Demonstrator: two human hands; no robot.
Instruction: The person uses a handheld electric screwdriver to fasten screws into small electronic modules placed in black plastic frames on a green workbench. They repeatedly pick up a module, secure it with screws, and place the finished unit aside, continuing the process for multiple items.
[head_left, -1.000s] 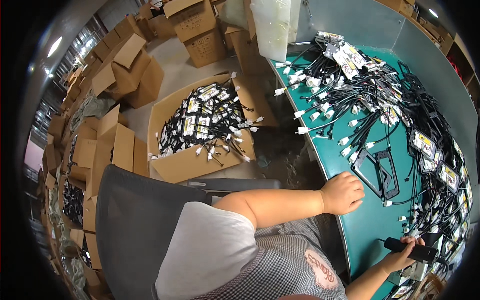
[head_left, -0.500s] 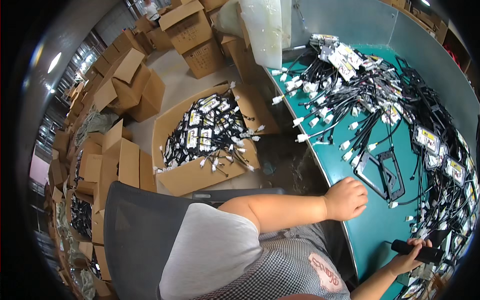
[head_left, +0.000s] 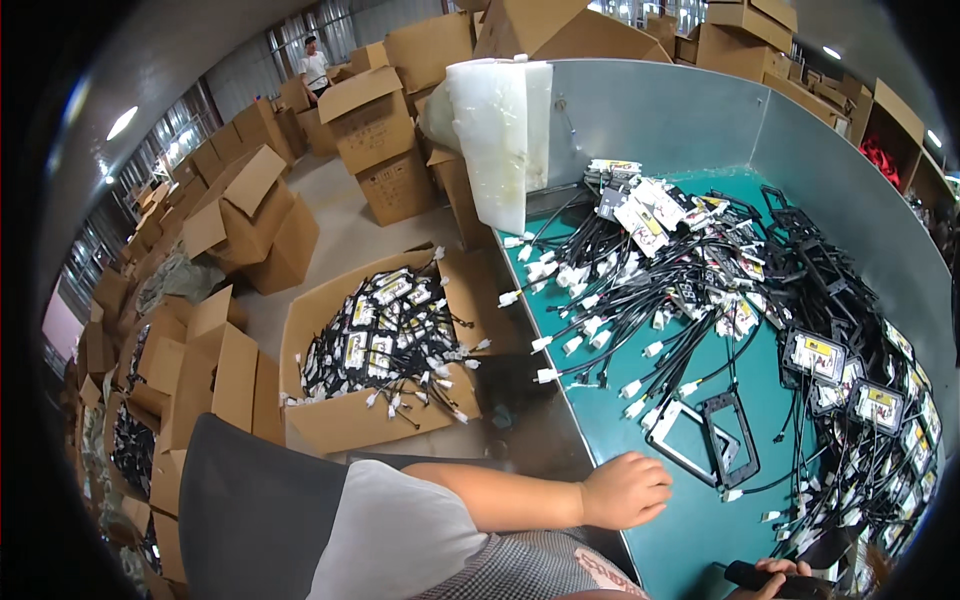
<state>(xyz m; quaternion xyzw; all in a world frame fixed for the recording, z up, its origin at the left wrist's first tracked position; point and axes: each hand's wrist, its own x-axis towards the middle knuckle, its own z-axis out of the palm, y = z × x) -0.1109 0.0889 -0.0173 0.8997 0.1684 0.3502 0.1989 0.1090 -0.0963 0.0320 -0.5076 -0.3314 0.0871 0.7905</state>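
Note:
My left hand point(head_left: 627, 491) rests at the near edge of the green bench, its fingers curled into a loose fist; the palm side is hidden. My right hand point(head_left: 770, 580) is wrapped around a black electric screwdriver point(head_left: 748, 576), which points left at the lower edge of the view, and part of that hand is cut off. Just beyond my left hand lie two rectangular frames on the bench top. One black frame point(head_left: 750, 432) partly overlaps the other frame point(head_left: 684, 463), which shines white in the light.
A heap of cabled modules with white plugs point(head_left: 640, 290) covers the far bench. More labelled modules point(head_left: 878, 405) and black frames pile up along the right. A grey partition point(head_left: 660, 115) borders the bench. Left of it stands an open carton point(head_left: 350, 430) of similar modules. A person point(head_left: 313, 68) stands far off.
My view has tilted up, so the bench and both hands sit lower in it. The screwdriver stays in my right hand. My left hand is still curled at the bench edge.

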